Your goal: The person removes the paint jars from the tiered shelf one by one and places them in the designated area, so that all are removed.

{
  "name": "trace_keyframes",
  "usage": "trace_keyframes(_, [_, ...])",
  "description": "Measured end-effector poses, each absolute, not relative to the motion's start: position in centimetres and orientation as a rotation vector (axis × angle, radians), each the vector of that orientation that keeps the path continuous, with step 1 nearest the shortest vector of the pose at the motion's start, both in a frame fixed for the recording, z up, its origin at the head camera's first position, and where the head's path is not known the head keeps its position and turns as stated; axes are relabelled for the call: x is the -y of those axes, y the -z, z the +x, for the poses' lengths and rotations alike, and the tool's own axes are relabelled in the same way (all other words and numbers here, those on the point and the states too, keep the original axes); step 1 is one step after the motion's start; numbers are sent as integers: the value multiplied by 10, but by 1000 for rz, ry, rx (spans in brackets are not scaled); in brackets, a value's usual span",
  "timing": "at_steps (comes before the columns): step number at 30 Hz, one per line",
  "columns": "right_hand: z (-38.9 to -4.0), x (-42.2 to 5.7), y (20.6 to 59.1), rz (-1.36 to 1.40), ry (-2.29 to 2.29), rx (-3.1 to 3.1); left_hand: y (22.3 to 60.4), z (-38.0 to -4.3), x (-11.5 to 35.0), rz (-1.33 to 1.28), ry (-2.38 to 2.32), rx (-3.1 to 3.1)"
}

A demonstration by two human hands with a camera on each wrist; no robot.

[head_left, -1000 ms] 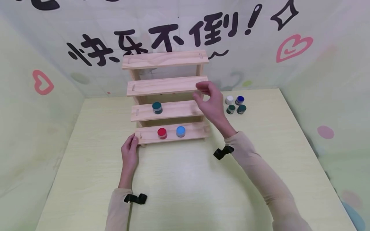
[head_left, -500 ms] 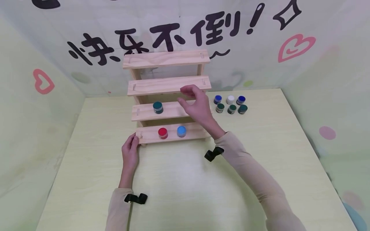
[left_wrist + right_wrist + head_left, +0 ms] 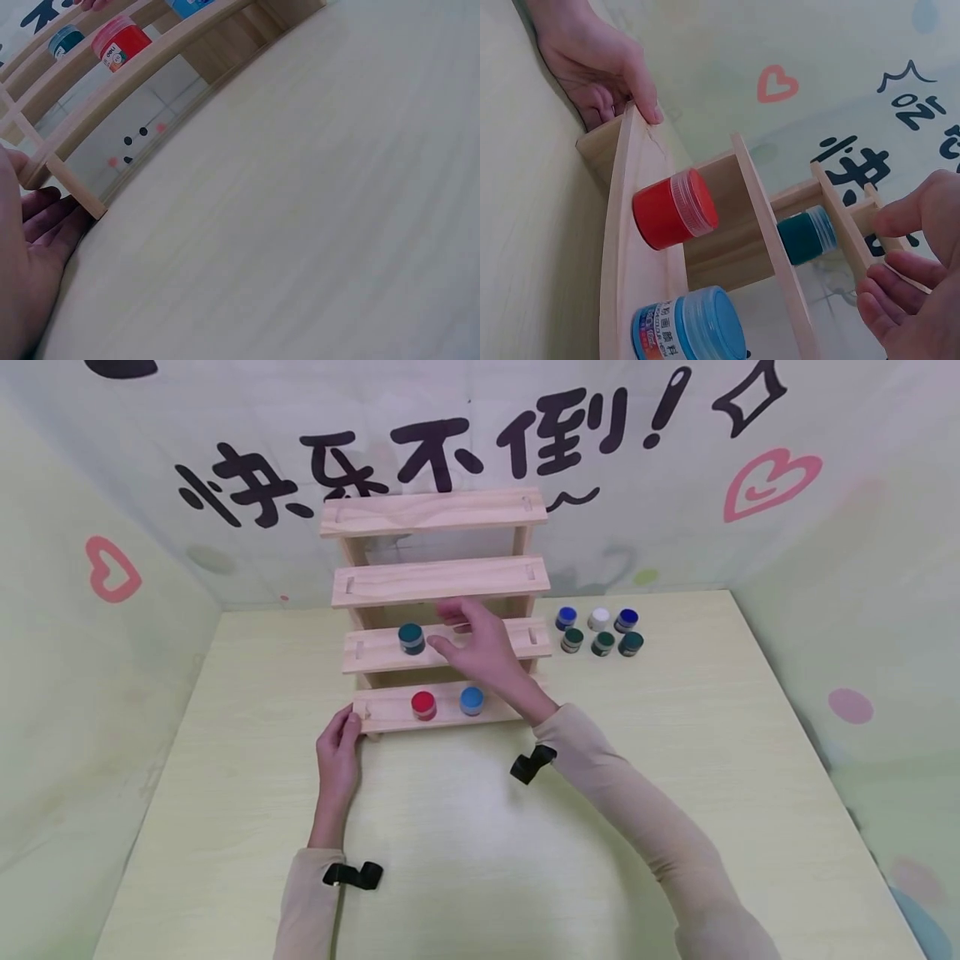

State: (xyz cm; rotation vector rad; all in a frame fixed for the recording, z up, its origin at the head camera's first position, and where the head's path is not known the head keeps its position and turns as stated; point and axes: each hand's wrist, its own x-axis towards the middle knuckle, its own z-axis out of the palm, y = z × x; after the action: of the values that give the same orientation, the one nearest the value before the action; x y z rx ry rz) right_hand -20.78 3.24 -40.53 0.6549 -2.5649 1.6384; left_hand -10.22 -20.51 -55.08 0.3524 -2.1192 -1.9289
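Gripping the lower left corner of the wooden rack [image 3: 438, 582] with the left hand [image 3: 339, 750]; beside the teal jar [image 3: 411, 639] on the second-lowest shelf [image 3: 378, 651], having just moved leftward with the right hand [image 3: 483, 647] (empty, loosely curved), perhaps to adjust it

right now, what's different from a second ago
The right hand moved left along the rack, toward its teal jar, holding nothing. That uncovered a blue jar and a green jar on the table, hidden before. Nothing was taken hold of or let go. The left hand still grips the rack's lower left corner; the red jar and light blue jar stayed put.
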Motion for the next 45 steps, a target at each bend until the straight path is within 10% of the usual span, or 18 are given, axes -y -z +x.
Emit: trace_keyframes(45, [-210,-11,424,665,-1670,2587,552,-103,202,386,1939,2098])
